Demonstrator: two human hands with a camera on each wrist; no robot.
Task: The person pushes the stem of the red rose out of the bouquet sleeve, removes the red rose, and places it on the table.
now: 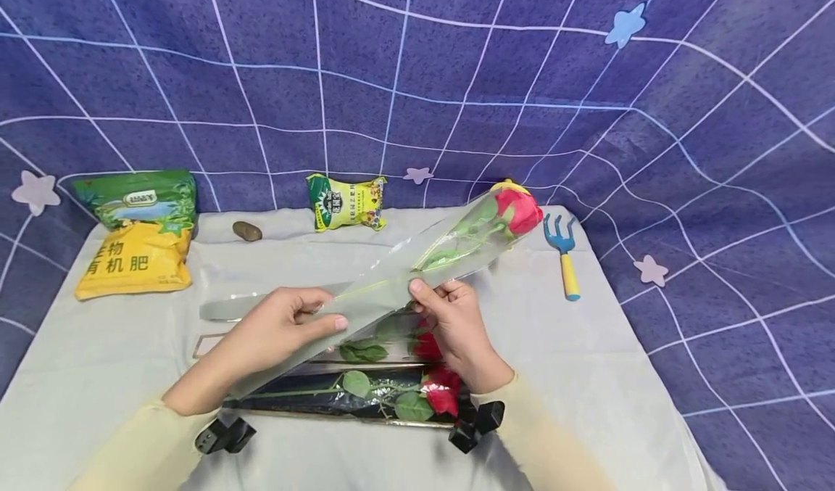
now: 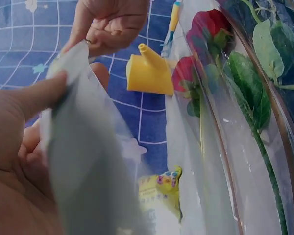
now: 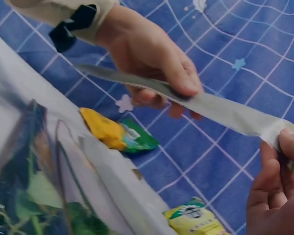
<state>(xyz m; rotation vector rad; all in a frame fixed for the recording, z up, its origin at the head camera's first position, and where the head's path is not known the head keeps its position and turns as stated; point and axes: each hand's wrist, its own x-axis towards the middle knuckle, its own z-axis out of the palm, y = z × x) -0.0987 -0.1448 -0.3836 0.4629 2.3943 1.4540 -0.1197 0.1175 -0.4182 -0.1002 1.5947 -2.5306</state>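
Note:
A wrapped rose [image 1: 483, 230], with a red bloom at its upper right end and a long clear and pale grey sleeve, is held slantwise above the table. My left hand [image 1: 280, 331] grips the lower part of the sleeve between thumb and fingers. Nearer the bloom, my right hand [image 1: 457, 324] pinches the sleeve, thumb on top. The right wrist view also has the left hand [image 3: 152, 58] and right hand [image 3: 279, 191] on the sleeve's edge. Under the hands lie more wrapped roses [image 1: 442, 391], one on dark backing, partly hidden by the raised sleeve.
At the back left stands a green and yellow fertilizer bag [image 1: 140, 237], with a brown stone [image 1: 247, 230] beside it. A small yellow-green packet [image 1: 346, 202] sits at the back middle. A blue and yellow hand rake [image 1: 565, 255] lies right; a yellow watering can [image 2: 149, 73] is behind the bloom.

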